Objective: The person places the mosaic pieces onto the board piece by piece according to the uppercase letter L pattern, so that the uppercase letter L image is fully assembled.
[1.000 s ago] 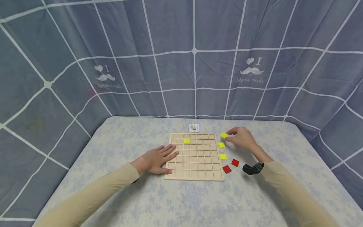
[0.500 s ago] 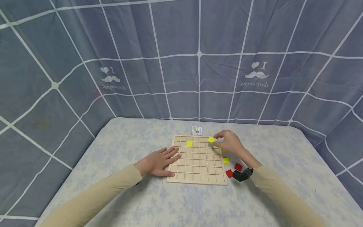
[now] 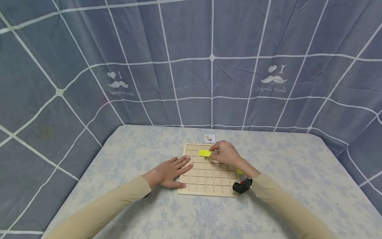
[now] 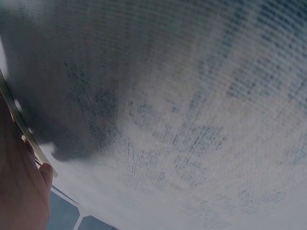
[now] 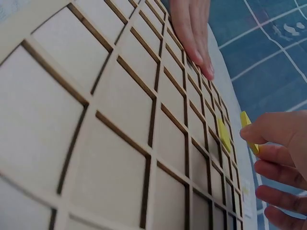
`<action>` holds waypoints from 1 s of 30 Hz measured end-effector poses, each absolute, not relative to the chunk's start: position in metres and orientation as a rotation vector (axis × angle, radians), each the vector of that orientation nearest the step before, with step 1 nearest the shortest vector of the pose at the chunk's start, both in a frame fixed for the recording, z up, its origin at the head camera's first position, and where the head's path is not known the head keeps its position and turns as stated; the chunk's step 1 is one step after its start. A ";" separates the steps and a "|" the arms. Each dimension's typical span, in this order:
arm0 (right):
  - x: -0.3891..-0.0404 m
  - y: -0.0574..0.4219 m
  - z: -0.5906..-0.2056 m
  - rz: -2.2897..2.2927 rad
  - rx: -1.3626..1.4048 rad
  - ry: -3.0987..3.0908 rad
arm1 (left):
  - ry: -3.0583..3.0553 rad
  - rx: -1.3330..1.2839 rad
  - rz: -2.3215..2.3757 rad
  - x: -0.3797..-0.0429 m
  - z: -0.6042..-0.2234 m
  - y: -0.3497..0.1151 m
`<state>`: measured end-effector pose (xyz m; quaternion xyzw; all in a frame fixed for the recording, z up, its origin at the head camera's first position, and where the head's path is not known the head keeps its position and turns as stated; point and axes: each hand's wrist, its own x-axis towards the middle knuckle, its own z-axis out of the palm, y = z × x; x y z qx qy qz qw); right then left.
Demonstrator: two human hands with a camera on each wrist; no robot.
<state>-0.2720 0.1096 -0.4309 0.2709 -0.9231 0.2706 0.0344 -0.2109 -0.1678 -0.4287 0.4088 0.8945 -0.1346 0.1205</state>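
A wooden grid board [image 3: 206,181] lies on the table. My left hand [image 3: 170,172] rests flat on its left edge with the fingers spread. Between thumb and fingers my right hand [image 3: 225,154] pinches a yellow square tile [image 5: 249,130], held tilted just over the board's far part. A second yellow tile [image 5: 223,135] sits in a cell of the board, close beside the held one; the two look joined in the head view. In the left wrist view, only part of the left hand [image 4: 24,187] shows at the board's edge.
A small printed grid card [image 3: 209,138] lies behind the board. At the board's right edge, a yellow tile [image 3: 240,172] and a bit of red [image 3: 242,182] are mostly hidden by the right arm and its black wrist device [image 3: 242,187]. A blue-grey curtain [image 3: 191,79] stands behind the table.
My right hand has picked up a yellow tile from the right of the board and carried it left, over the board to beside the seated yellow tile. The left hand has stayed on the board.
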 end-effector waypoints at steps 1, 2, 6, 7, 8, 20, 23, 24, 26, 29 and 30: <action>-0.272 0.106 -0.432 0.824 0.843 -2.844 | 2.616 1.191 -0.394 -0.211 -0.429 -0.168; -0.272 0.103 -0.433 0.815 0.849 -2.850 | 2.616 1.185 -0.400 -0.211 -0.430 -0.168; -0.273 0.094 -0.438 0.794 0.886 -2.865 | 2.622 1.173 -0.410 -0.211 -0.430 -0.167; -0.274 0.092 -0.439 0.783 0.895 -2.868 | 2.624 1.171 -0.413 -0.211 -0.430 -0.167; -0.274 0.091 -0.440 0.772 0.901 -2.870 | 2.623 1.169 -0.415 -0.210 -0.429 -0.167; -0.272 0.087 -0.443 0.743 0.913 -2.886 | 2.620 1.165 -0.412 -0.211 -0.428 -0.167; -0.272 0.087 -0.443 0.752 0.907 -2.886 | 2.618 1.159 -0.399 -0.211 -0.428 -0.166; -0.273 0.087 -0.443 0.758 0.902 -2.892 | 2.617 1.157 -0.395 -0.211 -0.428 -0.166; -0.273 0.086 -0.443 0.764 0.889 -2.904 | 2.616 1.154 -0.388 -0.211 -0.428 -0.166; -0.273 0.086 -0.443 0.767 0.871 -2.924 | 2.615 1.150 -0.379 -0.211 -0.429 -0.166; -0.273 0.086 -0.443 0.768 0.868 -2.929 | 2.613 1.150 -0.377 -0.211 -0.429 -0.166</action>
